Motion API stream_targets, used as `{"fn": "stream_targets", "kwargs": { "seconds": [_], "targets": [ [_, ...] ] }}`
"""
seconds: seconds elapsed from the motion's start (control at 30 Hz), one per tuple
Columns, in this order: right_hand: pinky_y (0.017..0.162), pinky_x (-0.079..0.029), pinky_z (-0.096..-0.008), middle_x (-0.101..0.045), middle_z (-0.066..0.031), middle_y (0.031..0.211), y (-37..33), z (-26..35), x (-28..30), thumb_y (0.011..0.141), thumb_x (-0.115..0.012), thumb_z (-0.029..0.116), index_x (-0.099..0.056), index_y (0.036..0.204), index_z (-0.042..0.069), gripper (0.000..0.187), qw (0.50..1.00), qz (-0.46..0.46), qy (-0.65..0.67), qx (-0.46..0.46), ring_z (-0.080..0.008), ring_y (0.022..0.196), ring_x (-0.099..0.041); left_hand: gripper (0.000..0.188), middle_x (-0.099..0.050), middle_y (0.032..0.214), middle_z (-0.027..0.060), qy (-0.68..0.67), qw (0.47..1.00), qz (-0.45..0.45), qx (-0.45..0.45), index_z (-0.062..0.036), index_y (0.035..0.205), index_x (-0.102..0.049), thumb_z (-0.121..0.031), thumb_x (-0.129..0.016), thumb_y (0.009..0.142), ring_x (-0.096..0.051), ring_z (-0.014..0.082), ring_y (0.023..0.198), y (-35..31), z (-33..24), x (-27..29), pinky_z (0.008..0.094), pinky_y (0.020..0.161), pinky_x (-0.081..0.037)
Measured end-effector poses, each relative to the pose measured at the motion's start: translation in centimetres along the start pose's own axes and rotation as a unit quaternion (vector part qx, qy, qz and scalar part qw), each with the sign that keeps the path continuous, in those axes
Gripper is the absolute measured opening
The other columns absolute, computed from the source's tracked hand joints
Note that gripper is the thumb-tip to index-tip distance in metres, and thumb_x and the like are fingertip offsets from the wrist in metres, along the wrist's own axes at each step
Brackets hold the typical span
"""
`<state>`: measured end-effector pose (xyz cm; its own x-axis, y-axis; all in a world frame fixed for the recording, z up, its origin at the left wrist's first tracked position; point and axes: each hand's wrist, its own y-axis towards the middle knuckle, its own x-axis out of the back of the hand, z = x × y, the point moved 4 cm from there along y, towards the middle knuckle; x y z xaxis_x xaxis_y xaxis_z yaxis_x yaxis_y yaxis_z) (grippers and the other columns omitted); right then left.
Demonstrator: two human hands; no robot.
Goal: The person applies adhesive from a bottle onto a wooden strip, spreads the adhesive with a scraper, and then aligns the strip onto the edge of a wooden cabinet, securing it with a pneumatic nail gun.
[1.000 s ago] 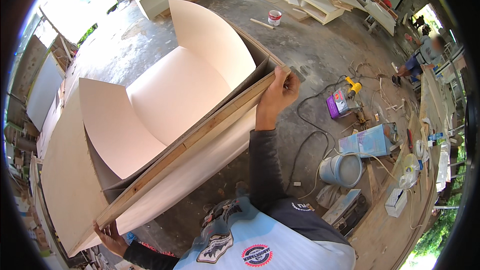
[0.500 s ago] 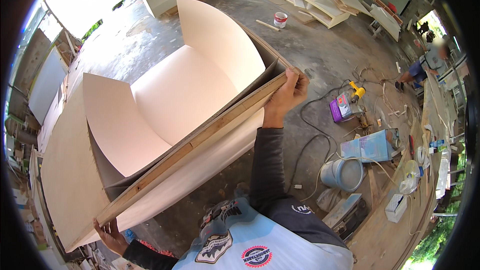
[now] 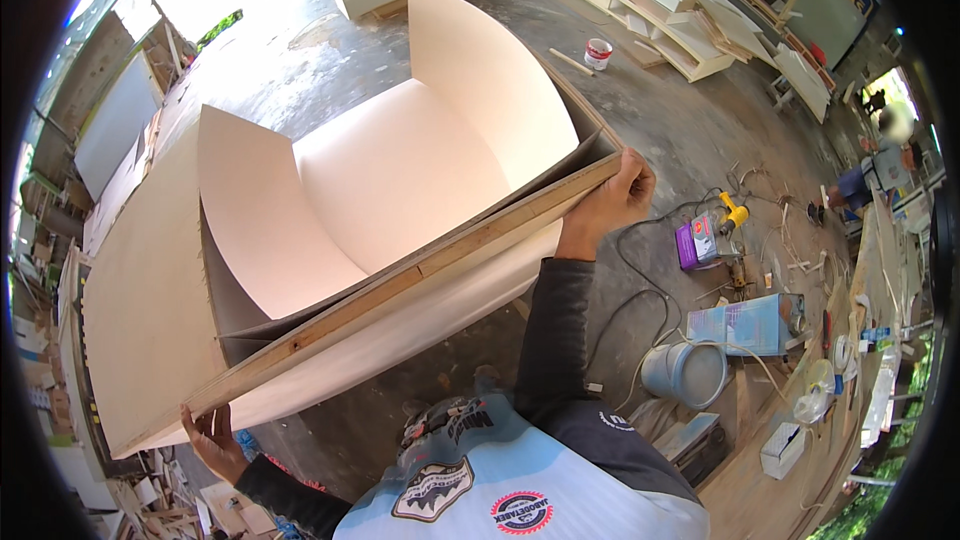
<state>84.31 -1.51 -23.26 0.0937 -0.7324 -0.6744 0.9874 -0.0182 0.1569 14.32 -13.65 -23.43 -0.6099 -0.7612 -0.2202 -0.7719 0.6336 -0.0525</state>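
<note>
A large wooden furniture piece (image 3: 420, 267) spans the left and middle of the view, tilted, its long wooden edge toward me. Smooth, pale curved sheets (image 3: 400, 145) form a hollow in it, and a flat pale panel (image 3: 145, 290) makes its left end. My right hand (image 3: 610, 200) is closed round the right corner of that edge, its fingers curled over the top. At the lower left corner my left hand (image 3: 213, 443) grips the same edge, with the fingertips against the wood. Another pale curved surface (image 3: 390, 350) shows below the edge.
On the floor at right are a yellow power tool (image 3: 733, 212), a purple can (image 3: 697, 243), a blue rectangular can (image 3: 740, 325), a bucket (image 3: 685, 373) and loose cables. A small white tub (image 3: 598, 53) stands beyond. Another person (image 3: 880, 175) is at far right.
My view has turned slightly, so the furniture piece and the floor items appear shifted. Both hands keep their hold at the same corners. The person at far right has changed posture.
</note>
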Motion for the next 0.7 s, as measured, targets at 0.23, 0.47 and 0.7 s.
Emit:
{"fn": "stream_targets", "kwargs": {
  "seconds": [0.23,0.47,0.7],
  "targets": [
    [0.077,-0.047,-0.0293,-0.063,-0.0027,0.086,0.1,0.3,-0.1,0.089,-0.071,0.009,-0.067,0.087,-0.002,0.012,1.000,-0.013,-0.020,-0.013,-0.0124,0.080,-0.056,0.055,-0.072,0.092,0.0179,0.033,0.999,-0.020,0.010,0.0000,0.119,-0.067,-0.045,-0.078,0.089,-0.074,0.0292,0.084,-1.2,-0.5,-1.2,0.0370,0.079,-0.065],
    [0.073,-0.048,-0.0311,-0.063,-0.0030,0.083,0.5,0.1,0.2,0.087,-0.074,0.012,-0.064,0.080,0.001,0.017,0.998,-0.026,-0.055,-0.008,-0.0131,0.075,-0.056,0.053,-0.072,0.095,0.0164,0.035,0.998,-0.041,0.026,-0.0006,0.114,-0.068,-0.046,-0.077,0.089,-0.074,0.0280,0.083,-1.1,-0.5,-1.0,0.0374,0.074,-0.065],
    [0.073,-0.048,-0.0342,-0.065,-0.0054,0.086,1.5,-0.4,0.9,0.086,-0.075,0.013,-0.068,0.084,-0.001,0.016,0.998,0.006,-0.054,-0.006,-0.0154,0.078,-0.058,0.056,-0.071,0.098,0.0153,0.040,0.997,-0.066,0.018,-0.0025,0.117,-0.066,-0.048,-0.076,0.087,-0.073,0.0269,0.084,-3.1,-1.2,-2.9,0.0378,0.072,-0.064]
  ]
}}
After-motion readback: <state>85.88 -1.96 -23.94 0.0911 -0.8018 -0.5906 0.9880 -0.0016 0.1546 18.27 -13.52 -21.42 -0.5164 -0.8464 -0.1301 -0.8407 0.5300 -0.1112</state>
